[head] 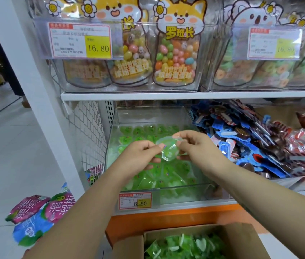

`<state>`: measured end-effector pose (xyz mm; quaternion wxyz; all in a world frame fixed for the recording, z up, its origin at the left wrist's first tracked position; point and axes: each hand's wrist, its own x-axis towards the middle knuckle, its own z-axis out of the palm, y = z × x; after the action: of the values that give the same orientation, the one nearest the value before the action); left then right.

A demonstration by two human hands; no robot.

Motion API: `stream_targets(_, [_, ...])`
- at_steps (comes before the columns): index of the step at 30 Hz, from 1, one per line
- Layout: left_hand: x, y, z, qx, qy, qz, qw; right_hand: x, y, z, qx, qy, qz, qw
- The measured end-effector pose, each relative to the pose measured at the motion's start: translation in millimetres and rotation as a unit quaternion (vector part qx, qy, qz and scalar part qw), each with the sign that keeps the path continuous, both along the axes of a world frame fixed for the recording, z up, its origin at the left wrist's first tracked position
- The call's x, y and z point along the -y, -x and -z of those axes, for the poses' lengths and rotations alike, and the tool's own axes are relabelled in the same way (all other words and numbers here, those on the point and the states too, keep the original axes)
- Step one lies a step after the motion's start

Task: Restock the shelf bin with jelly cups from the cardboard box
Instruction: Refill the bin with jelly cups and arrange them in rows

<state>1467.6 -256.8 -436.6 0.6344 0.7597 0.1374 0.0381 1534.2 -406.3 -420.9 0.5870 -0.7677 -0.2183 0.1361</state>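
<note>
Currently mid-transfer: one jelly cup (168,149) is held above the shelf bin (114,128), approx. over its middle, not yet released. The left hand (142,153) pinches the cup's left edge and the right hand (198,144) pinches its right edge. The hands are close together w/ only the cup between them, both clamped on it. Cannot tell whether it is a single cup or two stuck together. The bin floor already carries a layer of green cups (144,131), w/ plenty of room above, so restock is judged part-done. The cardboard box (127,247) sits low in front of the shelf, flaps open, w/ many boxed cups (185,245) left inside. Next move, in my judgement: lower or drop the cup onto the layer, then reach down to the box for more. That reqs. clearing the bin's front wall and keeping under the upper shelf (148,95). Obstructions: the upper shelf edge limits headroom toward the bin's rear. A heap of blue and red packets (256,144) lies just beside the bin's right wall, so mix-up risk is low but noted. A price tag (135,200) reading 8.60 is fixed to the bin front. Pink and blue pouches (39,214) lie on the floor at left, apart from the box.
</note>
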Motion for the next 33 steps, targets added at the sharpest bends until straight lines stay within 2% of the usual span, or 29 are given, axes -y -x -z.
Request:
stream_targets(3, [0, -1, 3, -0.001, 0.022, -0.012, 1.0, -6, -5, -7, 0.015, 0.023, -0.034, 0.999])
stream_targets(5, [-1, -4, 3, 0.023, 0.056, -0.037, 0.997, -8, -8, -8, 0.012, 0.007, -0.013, 1.0])
stream_targets(9, [2, -13, 2, 0.062, 0.14, -0.084, 0.985, -11, -6, 5, -0.068, -0.051, 0.057, 0.995])
stream_targets(12, [8, -20, 2, 0.057, 0.135, -0.076, 0.986, -14, -2, 15, -0.113, -0.076, 0.071, 0.988])
stream_targets(14, [6, -22, 4, 0.051, 0.053, -0.05, 0.996, -17, -8, 20, -0.119, -0.091, 0.104, 0.983])
stream_targets(15, [2, -23, 7, 0.044, -0.05, -0.039, 0.997, -18, -11, 24, -0.118, -0.085, 0.121, 0.982])
stream_targets(16, [-3, -23, 11, 0.029, -0.182, -0.031, 0.982, -19, -16, 29, -0.112, -0.064, 0.136, 0.982])
stream_targets(18, [-11, -24, 21, -0.018, -0.401, -0.014, 0.916, -19, -23, 40, -0.086, 0.018, 0.147, 0.985])
stream_targets(20, [-15, -29, 33, -0.035, -0.5, 0.037, 0.865, -19, -29, 50, -0.083, 0.084, 0.15, 0.982])
stream_targets(22, [-18, -34, 41, -0.044, -0.563, 0.103, 0.819, -23, -34, 54, -0.121, 0.088, 0.168, 0.974])
stream_targets(24, [-20, -36, 43, -0.077, -0.594, 0.146, 0.788, -28, -39, 57, -0.167, 0.07, 0.184, 0.966])
stream_targets(27, [-25, -38, 45, -0.093, -0.6, 0.161, 0.778, -36, -42, 59, -0.213, 0.053, 0.191, 0.957])
stream_targets(33, [-30, -40, 51, -0.081, -0.603, 0.149, 0.78, -39, -41, 63, -0.264, 0.041, 0.179, 0.947])
